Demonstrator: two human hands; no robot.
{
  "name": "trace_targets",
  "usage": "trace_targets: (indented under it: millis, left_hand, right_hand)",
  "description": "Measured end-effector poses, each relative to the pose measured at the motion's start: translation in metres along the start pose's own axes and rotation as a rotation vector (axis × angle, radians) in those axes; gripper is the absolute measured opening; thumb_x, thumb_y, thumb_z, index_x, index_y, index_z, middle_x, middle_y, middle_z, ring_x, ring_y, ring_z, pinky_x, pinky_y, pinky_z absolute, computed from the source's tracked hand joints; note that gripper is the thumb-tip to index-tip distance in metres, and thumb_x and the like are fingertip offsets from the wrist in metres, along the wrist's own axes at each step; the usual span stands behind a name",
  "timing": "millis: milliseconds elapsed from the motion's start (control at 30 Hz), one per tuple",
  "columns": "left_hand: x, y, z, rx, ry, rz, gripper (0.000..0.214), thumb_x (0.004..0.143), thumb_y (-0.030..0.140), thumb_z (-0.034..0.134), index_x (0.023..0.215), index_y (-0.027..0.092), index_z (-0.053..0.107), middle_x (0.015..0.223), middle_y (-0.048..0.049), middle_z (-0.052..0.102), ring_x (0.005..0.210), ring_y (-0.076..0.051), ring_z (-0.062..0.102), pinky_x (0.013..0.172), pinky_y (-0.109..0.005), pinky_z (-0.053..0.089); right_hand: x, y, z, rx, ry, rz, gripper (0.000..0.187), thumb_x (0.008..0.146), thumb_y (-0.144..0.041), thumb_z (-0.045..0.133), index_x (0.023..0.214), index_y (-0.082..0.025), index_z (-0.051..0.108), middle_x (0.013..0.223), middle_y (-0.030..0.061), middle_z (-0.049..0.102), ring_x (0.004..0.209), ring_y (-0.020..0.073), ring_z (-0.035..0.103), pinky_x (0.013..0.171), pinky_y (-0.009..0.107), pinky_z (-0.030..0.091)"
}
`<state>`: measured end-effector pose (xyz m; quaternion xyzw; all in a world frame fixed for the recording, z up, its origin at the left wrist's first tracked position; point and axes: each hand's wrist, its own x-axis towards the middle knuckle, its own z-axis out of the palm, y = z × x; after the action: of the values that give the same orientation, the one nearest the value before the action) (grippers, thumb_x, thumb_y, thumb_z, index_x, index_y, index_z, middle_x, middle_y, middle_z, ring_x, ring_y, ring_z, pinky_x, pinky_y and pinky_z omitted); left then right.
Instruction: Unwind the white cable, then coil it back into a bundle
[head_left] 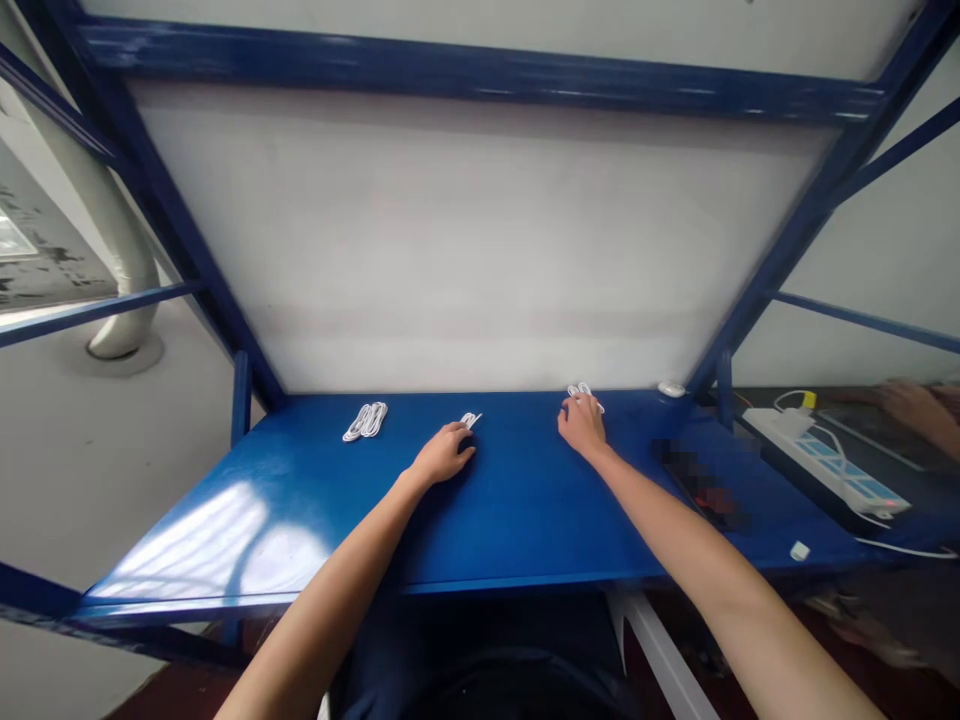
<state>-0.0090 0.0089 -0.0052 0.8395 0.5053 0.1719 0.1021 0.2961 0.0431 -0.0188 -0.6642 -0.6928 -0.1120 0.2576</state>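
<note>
My left hand (444, 452) rests palm down on the blue shelf top (300, 490), fingers curled around one end of a small white cable bundle (471, 419) that pokes out past the fingertips. My right hand (581, 424) lies further right and a little farther back, its fingers on another white coiled cable (582, 391) near the back wall. A third coiled white cable (366, 420) lies alone to the left of my left hand, untouched.
A white round object (671, 388) sits at the back right by the blue upright. A dark blurred item (701, 480) lies right of my right arm. A white power strip (825, 462) and another person's hand (919, 410) are on the neighbouring surface at right.
</note>
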Motion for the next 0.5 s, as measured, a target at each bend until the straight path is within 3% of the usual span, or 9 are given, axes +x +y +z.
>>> trace_targets:
  millis: [133, 267, 500]
  left_hand:
    - [0.025, 0.022, 0.005, -0.155, -0.022, 0.057, 0.034, 0.082, 0.024, 0.051, 0.113, 0.021, 0.064, 0.116, -0.0054, 0.065, 0.106, -0.021, 0.059, 0.093, -0.028, 0.044]
    - [0.024, 0.023, 0.011, -0.271, 0.055, 0.054, 0.036, 0.08, 0.021, 0.053, 0.115, 0.022, 0.063, 0.122, -0.0035, 0.062, 0.11, -0.02, 0.057, 0.096, -0.028, 0.042]
    - [0.015, 0.014, 0.016, -0.158, 0.117, -0.039, 0.03, 0.082, 0.031, 0.055, 0.107, 0.021, 0.066, 0.106, -0.0058, 0.066, 0.1, -0.022, 0.057, 0.09, -0.031, 0.043]
  right_hand:
    - [-0.001, -0.035, 0.01, 0.203, -0.057, -0.106, 0.023, 0.084, -0.019, 0.046, 0.101, -0.015, 0.061, 0.103, 0.012, 0.056, 0.098, 0.0238, 0.051, 0.086, 0.035, 0.041]
    - [0.0, -0.067, 0.026, 0.523, -0.146, -0.153, 0.024, 0.084, -0.018, 0.048, 0.106, -0.019, 0.059, 0.096, 0.0051, 0.06, 0.079, 0.0157, 0.057, 0.078, 0.03, 0.046]
    - [-0.005, -0.081, 0.031, 0.621, -0.174, -0.283, 0.013, 0.083, -0.017, 0.053, 0.088, -0.019, 0.065, 0.092, 0.0054, 0.062, 0.09, 0.0181, 0.056, 0.086, 0.034, 0.044]
